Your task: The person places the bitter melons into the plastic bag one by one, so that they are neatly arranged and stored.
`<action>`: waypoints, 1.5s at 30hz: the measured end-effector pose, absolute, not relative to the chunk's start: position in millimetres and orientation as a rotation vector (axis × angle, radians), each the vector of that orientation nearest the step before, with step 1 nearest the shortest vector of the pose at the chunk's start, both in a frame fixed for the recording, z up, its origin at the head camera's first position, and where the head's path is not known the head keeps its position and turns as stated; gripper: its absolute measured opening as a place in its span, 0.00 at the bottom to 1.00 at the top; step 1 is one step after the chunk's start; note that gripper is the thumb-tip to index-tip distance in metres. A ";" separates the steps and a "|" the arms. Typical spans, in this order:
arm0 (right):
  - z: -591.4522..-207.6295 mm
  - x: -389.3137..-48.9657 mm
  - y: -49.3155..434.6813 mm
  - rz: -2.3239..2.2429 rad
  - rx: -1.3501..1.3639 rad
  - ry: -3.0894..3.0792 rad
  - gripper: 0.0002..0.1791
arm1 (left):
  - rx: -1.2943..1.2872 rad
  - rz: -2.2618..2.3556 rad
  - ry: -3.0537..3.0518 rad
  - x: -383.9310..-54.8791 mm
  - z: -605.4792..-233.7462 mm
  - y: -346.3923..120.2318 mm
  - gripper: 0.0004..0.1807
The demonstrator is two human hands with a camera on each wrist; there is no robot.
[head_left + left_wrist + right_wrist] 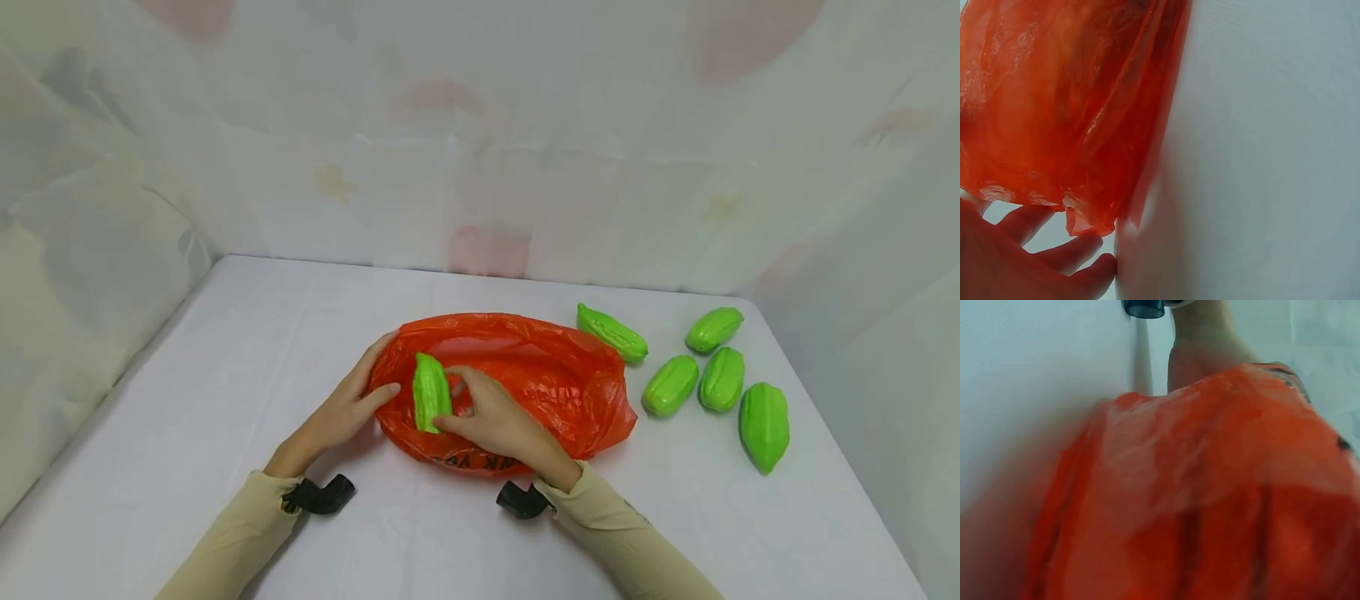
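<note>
A red plastic bag (pixel 517 350) lies on the table with its mouth spread wide. At its left end my left hand (pixel 348 408) holds the rim, thumb over the edge and fingers along the outside. In the left wrist view the fingers (pixel 1072 253) touch the outer side of the bag (pixel 1072 125). Inside the bag's mouth, my right hand (pixel 498 417) grips a bright green, ribbed gourd (pixel 431 392) between thumb and fingers. The gourd stands near the left end. In the right wrist view the bag (pixel 1210 481) hides most of that hand.
One green gourd (pixel 612 333) lies just behind the bag's right end. Several more, including a pointed one (pixel 764 425), lie at the table's right. A white cloth covers the table (pixel 225 358); patterned fabric hangs behind. Black wrist cameras (pixel 322 495) sit below the hands.
</note>
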State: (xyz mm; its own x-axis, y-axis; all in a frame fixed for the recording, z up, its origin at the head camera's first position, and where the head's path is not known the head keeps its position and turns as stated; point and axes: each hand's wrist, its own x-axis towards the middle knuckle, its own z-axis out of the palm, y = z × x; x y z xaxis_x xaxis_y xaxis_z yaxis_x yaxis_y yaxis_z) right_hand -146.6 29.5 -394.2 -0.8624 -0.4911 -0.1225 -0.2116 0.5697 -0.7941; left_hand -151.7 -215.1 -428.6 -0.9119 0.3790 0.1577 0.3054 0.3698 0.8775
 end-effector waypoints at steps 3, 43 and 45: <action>-395.8 -146.5 28.6 -1.170 -0.586 2.493 0.28 | 0.633 1.598 2.546 -152.2 -429.0 -214.8 0.39; -332.1 -145.0 98.6 -1.232 -0.890 2.540 0.26 | 0.639 1.581 2.562 -151.0 -432.7 -216.3 0.38; -329.2 -146.0 104.3 -1.253 -0.881 2.554 0.26 | 0.644 1.578 2.567 -151.0 -432.8 -216.7 0.38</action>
State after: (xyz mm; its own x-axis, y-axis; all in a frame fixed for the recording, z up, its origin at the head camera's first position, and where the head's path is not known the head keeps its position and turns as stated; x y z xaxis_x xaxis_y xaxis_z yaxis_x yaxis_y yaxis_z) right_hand -146.0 104.3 -329.2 -0.8128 -0.5725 0.1081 -0.4357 0.4742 -0.7650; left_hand -151.0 -216.7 -432.8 -0.9109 0.3788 0.1637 0.3171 0.3887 0.8651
